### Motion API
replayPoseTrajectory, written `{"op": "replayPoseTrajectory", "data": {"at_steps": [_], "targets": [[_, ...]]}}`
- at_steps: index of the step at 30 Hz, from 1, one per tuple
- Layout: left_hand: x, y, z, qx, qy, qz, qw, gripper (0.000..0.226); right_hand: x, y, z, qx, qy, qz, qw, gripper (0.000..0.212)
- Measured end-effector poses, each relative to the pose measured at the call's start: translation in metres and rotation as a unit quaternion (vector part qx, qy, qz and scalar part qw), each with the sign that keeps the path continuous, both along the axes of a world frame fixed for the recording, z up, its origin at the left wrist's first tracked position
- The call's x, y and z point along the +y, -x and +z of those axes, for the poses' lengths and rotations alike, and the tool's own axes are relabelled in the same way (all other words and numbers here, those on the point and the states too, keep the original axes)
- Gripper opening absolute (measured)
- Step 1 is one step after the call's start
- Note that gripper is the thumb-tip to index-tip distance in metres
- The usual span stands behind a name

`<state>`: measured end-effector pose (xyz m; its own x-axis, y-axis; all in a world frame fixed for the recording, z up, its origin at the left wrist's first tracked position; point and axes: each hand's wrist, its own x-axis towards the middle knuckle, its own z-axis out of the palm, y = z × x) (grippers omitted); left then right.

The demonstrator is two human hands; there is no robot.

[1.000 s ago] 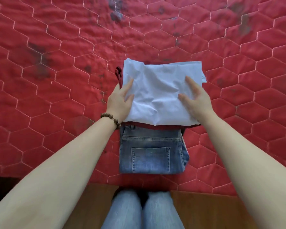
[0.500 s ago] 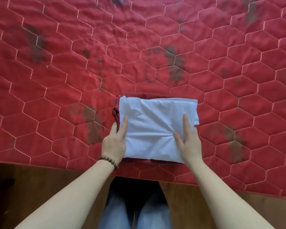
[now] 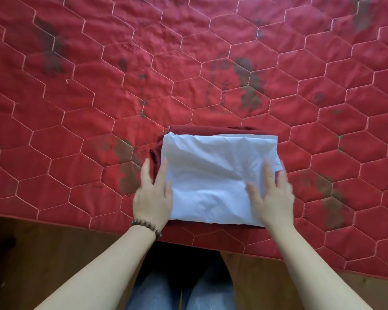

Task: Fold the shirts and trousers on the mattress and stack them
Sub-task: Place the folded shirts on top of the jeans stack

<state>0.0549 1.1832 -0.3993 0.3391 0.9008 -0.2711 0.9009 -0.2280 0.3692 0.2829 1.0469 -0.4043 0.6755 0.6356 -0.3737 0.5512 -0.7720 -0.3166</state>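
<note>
A folded white shirt (image 3: 213,175) lies on top of a folded dark red garment (image 3: 195,130), whose edges show at the far and left sides. The pile sits near the front edge of the red quilted mattress (image 3: 76,113). The folded jeans seen earlier are hidden, likely under the pile. My left hand (image 3: 154,193) lies flat with straight fingers on the pile's left edge. My right hand (image 3: 272,195) lies flat with straight fingers on the white shirt's right part.
The mattress spreads wide to the left, right and far side, with dark stains (image 3: 248,86) on its cover. A wooden floor (image 3: 43,249) runs along the front edge. My knees in blue jeans (image 3: 182,291) are below the pile.
The white and red pile came toward me and now covers the folded jeans. Both hands stayed flat on its sides.
</note>
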Motion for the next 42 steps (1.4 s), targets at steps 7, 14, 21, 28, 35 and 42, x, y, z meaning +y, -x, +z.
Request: {"op": "replayPoseTrajectory", "data": {"at_steps": [7,14,21,28,35,42], "targets": [[-0.003,-0.061,-0.010,-0.025,-0.141,-0.226,0.963,0.055,0.045,0.028,-0.018,-0.168,-0.085,0.195,0.963,0.058],[0.002,-0.056,-0.080,0.034,-0.147,-0.239,0.959,0.064,0.055,0.036,-0.078,-0.177,-0.009,0.228,0.957,0.067],[0.002,-0.038,-0.072,0.039,-0.112,-0.186,0.975,0.071,0.035,0.020,-0.064,-0.167,-0.029,0.167,0.971,0.064],[0.007,-0.036,-0.075,-0.044,-0.046,-0.145,0.987,0.069,0.035,0.014,-0.065,-0.010,-0.104,0.040,0.994,0.067],[0.011,-0.028,-0.069,-0.078,0.057,-0.038,0.995,0.079,0.022,0.008,-0.059,0.081,-0.128,-0.017,0.988,0.087],[0.012,-0.025,-0.061,-0.109,0.192,0.009,0.975,0.082,0.020,0.007,-0.058,0.163,-0.125,-0.045,0.978,0.088]]}}
